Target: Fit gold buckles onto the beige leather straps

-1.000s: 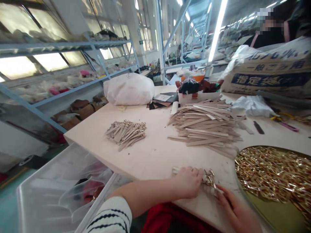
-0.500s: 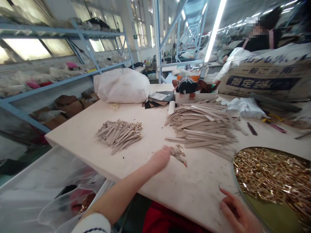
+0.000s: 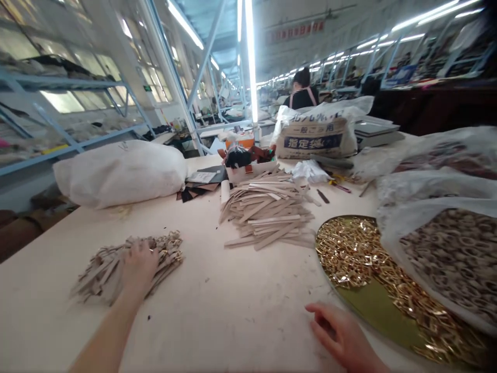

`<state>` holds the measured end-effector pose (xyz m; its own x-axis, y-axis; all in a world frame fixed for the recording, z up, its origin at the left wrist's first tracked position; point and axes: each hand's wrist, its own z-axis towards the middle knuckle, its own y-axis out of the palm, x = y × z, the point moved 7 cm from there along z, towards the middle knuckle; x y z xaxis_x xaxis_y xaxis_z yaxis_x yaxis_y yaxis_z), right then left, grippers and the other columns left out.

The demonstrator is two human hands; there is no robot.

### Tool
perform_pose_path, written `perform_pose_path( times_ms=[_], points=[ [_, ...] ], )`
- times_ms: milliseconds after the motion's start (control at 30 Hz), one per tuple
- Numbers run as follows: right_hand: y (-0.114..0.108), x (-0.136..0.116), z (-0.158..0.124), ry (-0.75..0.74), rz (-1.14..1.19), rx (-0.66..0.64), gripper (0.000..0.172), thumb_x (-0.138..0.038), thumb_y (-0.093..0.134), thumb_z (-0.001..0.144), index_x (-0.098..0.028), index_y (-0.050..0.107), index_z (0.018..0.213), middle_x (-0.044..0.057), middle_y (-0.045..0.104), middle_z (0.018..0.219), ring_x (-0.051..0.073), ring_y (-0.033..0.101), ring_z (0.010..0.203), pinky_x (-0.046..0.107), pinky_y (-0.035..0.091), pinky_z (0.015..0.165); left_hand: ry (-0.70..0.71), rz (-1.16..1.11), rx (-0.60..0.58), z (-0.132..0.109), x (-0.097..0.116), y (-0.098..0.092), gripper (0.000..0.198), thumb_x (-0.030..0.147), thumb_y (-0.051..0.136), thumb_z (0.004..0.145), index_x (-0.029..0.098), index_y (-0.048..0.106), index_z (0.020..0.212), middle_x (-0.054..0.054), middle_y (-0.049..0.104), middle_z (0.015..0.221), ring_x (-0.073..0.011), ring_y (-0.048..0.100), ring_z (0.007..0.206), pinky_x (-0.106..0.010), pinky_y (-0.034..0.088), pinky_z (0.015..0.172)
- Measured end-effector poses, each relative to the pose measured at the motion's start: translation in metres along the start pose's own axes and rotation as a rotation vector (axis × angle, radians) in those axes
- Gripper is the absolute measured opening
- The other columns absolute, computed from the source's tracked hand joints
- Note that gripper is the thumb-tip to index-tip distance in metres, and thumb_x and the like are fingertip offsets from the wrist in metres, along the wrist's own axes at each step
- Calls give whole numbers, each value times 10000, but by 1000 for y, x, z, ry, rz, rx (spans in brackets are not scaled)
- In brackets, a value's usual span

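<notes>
My left hand [image 3: 140,264] lies on a pile of short beige straps [image 3: 103,274] with gold buckles at their ends, at the table's left side. Its fingers reach forward over the straps, palm down, and the fingertips are partly lost among them. Over the lower right of the table my right hand [image 3: 336,331] holds nothing; its index finger is stretched out and the other fingers are loosely bent, with a gap between. Close by it is a tray [image 3: 373,305] heaped with small gold metal buckles [image 3: 349,248].
Long beige strips [image 3: 267,207] lie stacked mid-table. Behind them stand a white box [image 3: 248,173] of materials and a printed sack [image 3: 314,137]. A large white bag [image 3: 120,171] sits at back left. At right, a plastic bag [image 3: 392,217] holds many small beige loops [image 3: 454,254].
My left hand has moved left from mid-table onto the buckled pile, and the buckled piece it held is no longer distinguishable. The view has swung right, bringing the bag of loops into sight.
</notes>
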<state>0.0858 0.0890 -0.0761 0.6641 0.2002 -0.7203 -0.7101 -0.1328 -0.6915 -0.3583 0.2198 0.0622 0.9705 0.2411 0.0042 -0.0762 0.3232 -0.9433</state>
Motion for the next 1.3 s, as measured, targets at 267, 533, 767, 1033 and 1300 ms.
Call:
perform_pose_path(
  times_ms=[267, 533, 767, 1033, 1300],
  points=[
    [-11, -7, 4, -7, 37, 30, 212, -253, 444, 807, -178, 594, 936, 54, 622, 764, 177, 564, 715, 304, 432, 671, 445, -161, -304, -43, 262, 72, 211, 356, 478, 790, 210, 596, 887, -49, 628, 949, -172, 570, 906, -261, 409, 782],
    [-25, -8, 5, -81, 88, 180, 202, -207, 523, 729, -194, 624, 903, 9, 632, 691, 141, 557, 643, 249, 414, 625, 443, -249, -457, -69, 275, 53, 170, 263, 445, 731, 137, 558, 741, -62, 632, 708, -180, 590, 656, -259, 425, 589],
    [-123, 8, -16, -52, -10, 449, 178, -229, 430, 818, -166, 545, 939, 17, 592, 773, 106, 543, 667, 203, 430, 627, 99, -870, -193, -94, 249, -46, 402, 491, 547, 639, 169, 556, 879, -33, 651, 776, -199, 605, 722, -288, 456, 650],
    [-250, 124, -29, 376, -562, 302, 187, -131, 465, 777, -127, 619, 881, 107, 593, 909, 187, 551, 835, 287, 386, 755, 259, -1086, -560, -163, 329, -24, 247, 384, 507, 721, 153, 581, 765, -3, 577, 657, -135, 514, 626, -248, 408, 608],
    [-229, 191, -19, 328, -847, -23, 161, -169, 460, 794, -142, 610, 848, 113, 559, 881, 196, 561, 701, 303, 362, 619, -145, -1581, -1260, -216, 367, -21, 269, 292, 655, 630, 112, 648, 829, 16, 514, 632, -45, 414, 523, -193, 340, 530]
  ],
)
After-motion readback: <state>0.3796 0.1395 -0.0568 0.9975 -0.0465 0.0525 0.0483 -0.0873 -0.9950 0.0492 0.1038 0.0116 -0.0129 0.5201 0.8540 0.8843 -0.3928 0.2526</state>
